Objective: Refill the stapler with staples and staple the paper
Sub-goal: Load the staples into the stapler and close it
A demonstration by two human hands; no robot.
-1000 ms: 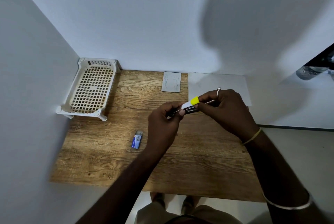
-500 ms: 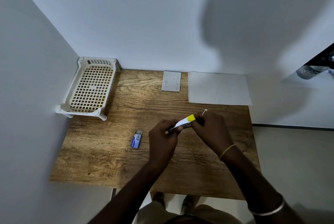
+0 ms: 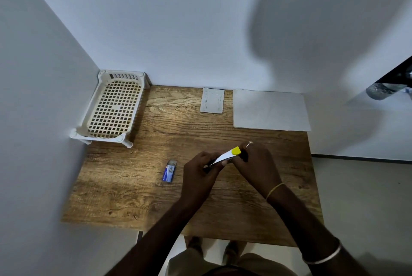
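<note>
A: The wooden table (image 3: 124, 188) sits in a corner, with pale walls along its left and far edges; the near and right edges are open to the floor.

B: What lies along the far edge?

A: A white lattice basket (image 3: 112, 109) in the far left corner, against both walls. A small grey card (image 3: 212, 100) near the middle of the far edge, and just right of it a white sheet of paper (image 3: 270, 109), reaching the table's right edge.

B: And the stapler?

A: The stapler (image 3: 226, 156), white with a yellow tip, is held over the middle of the table, tilted, the yellow end higher and to the right. The left hand (image 3: 200, 177) has its fingers curled around the lower dark end. The right hand (image 3: 258, 164) closes its fingers at the yellow end; whether they pinch the stapler itself or a part of it, I cannot tell.

B: The staples?

A: A small blue staple box (image 3: 169, 171) lies flat just left of the left hand, apart from it.

B: Open room?

A: Bare wood across the near left part and between the hands and the paper.
</note>
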